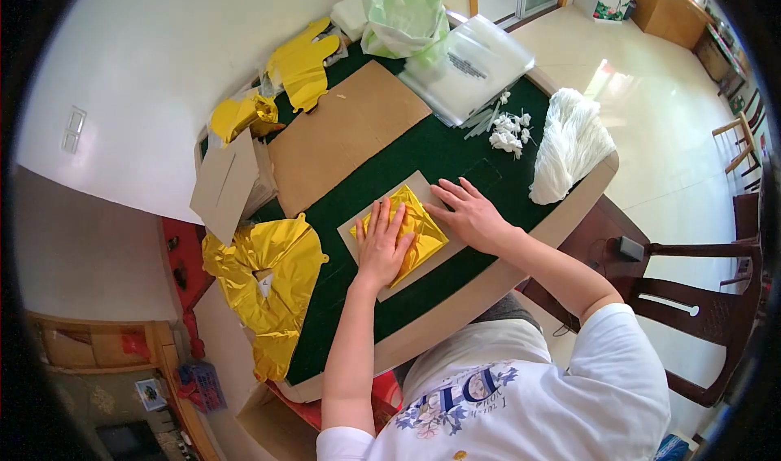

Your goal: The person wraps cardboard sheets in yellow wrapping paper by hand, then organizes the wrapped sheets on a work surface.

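Our left hand lies flat, fingers spread and grasping nothing, on the folded gold foil sheet atop a grey cardboard card on the dark green table mat, while our right hand, equally open, rests just right of the foil.

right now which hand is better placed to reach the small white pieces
Probably the right hand: it rests at the edge of the folded gold foil, nearer the small white pieces, while the left hand presses flat on the foil.

Gold foil balloons x4, cardboard sheets x3, 1 green bag, 1 stack clear bags, 1 white bundle.
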`<state>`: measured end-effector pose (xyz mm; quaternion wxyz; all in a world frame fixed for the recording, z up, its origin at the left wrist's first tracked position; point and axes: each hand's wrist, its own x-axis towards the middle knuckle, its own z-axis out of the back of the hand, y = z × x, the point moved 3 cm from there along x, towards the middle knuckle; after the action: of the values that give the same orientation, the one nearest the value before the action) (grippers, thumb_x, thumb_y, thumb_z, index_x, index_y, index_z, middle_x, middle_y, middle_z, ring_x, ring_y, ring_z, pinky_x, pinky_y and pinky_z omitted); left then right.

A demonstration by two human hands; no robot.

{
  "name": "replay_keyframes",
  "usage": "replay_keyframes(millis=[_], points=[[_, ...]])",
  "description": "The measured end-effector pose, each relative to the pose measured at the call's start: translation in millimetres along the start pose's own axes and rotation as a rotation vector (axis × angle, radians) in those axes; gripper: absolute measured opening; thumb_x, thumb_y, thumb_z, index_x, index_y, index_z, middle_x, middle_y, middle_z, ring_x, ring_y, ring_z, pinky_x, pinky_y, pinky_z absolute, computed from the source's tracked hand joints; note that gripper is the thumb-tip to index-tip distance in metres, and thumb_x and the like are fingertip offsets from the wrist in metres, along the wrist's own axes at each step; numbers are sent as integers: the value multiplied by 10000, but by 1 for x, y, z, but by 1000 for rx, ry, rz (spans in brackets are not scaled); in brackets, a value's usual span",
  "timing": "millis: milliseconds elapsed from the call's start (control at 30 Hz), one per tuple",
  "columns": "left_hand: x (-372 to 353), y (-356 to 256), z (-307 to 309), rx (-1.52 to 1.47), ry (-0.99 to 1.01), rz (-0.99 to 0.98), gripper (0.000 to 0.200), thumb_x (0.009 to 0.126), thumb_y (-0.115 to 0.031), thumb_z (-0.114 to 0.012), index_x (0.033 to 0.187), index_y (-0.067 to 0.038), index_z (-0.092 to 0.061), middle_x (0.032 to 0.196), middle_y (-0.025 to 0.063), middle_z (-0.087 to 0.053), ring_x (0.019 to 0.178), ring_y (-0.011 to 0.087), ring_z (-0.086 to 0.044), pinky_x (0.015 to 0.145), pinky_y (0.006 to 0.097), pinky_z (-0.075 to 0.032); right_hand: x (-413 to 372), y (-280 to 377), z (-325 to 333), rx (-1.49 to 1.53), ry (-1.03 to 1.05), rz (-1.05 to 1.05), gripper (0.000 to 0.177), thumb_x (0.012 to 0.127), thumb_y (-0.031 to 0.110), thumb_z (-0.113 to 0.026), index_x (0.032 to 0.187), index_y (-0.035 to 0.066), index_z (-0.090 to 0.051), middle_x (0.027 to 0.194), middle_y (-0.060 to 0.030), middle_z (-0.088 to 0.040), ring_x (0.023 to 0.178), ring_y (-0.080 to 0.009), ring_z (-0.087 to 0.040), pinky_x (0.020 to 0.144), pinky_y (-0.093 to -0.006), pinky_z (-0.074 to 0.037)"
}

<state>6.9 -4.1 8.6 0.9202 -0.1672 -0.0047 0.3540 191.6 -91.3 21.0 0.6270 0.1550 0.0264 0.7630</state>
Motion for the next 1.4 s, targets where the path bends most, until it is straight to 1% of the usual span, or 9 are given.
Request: replay_keyframes(millis=[467, 567, 633, 700, 833, 933, 1033, 1167, 1400], points=[[0, -2, -1, 63, -18, 6, 598, 960, -477, -396, 1492, -249, -242, 1581, 72, -94, 1460, 236, -76, 1152, 529, 18, -2, 9, 5, 177, 117, 220, 443, 800, 71, -581, 1242, 90, -575, 1381, -105, -468, 1378, -249, -321, 1141, -524, -205], [-1, -2, -2, 58, -21, 4, 603, 958, -481, -401, 1491, -249, -243, 1582, 70, -85, 1461, 232, -69, 1153, 527, 18, -5, -17, 20, 291, 25, 187, 345, 774, 44, -610, 1116, 78, -639, 1262, -99, -564, 1242, -273, -480, 1055, -490, -353], [-1, -1, -2, 64, -18, 5, 604, 958, -482, -403, 1491, -249, -242, 1583, 67, -79, 1462, 229, -64, 1153, 523, 19, 0, -58, 29, 247, -200, -69, 167, 746, 30, -631, 901, 77, -668, 956, -97, -648, 959, -302, -586, 800, -399, -473], [-1, -2, -1, 48, -4, 13, 602, 959, -483, -401, 1491, -248, -242, 1583, 65, -79, 1462, 227, -63, 1154, 519, 21, 1, -95, 43, -78, -419, -318, 116, 758, 101, -645, 874, 94, -635, 833, -82, -613, 844, -275, -596, 755, -394, -475], [0, -2, 0, 40, 7, 17, 598, 961, -484, -395, 1490, -248, -245, 1584, 61, -79, 1462, 223, -61, 1156, 513, 23, 8, -128, 49, -209, -360, -529, 152, 793, 164, -674, 905, 79, -615, 922, -91, -590, 956, -260, -563, 788, -383, -461], [0, -3, 1, 30, 12, 19, 593, 964, -484, -388, 1490, -251, -245, 1584, 59, -78, 1462, 221, -60, 1156, 510, 25, 14, -120, 56, -175, -419, -433, 124, 799, 163, -675, 879, 83, -624, 901, -106, -584, 913, -283, -573, 760, -410, -475], [-1, -2, 1, 20, 8, 21, 590, 965, -479, -388, 1491, -253, -244, 1584, 59, -80, 1462, 222, -61, 1155, 509, 27, 15, -100, 64, 166, -551, -483, 94, 797, 132, -665, 846, 61, -627, 846, -131, -599, 835, -308, -600, 709, -419, -493], [1, -4, 1, 25, 14, 22, 585, 968, -470, -385, 1492, -253, -241, 1584, 60, -85, 1462, 223, -61, 1153, 512, 30, 16, -43, 31, 647, -193, -417, 100, 788, 98, -646, 831, 11, -624, 776, -152, -647, 732, -288, -649, 660, -369, -517], [-1, -1, 0, -19, 4, 19, 581, 970, -476, -369, 1492, -251, -245, 1582, 62, -98, 1462, 225, -66, 1153, 509, 33, 37, 1, -7, 741, -102, -445, 114, 785, 54, -643, 871, -20, -645, 773, -154, -674, 727, -257, -673, 670, -327, -528]])
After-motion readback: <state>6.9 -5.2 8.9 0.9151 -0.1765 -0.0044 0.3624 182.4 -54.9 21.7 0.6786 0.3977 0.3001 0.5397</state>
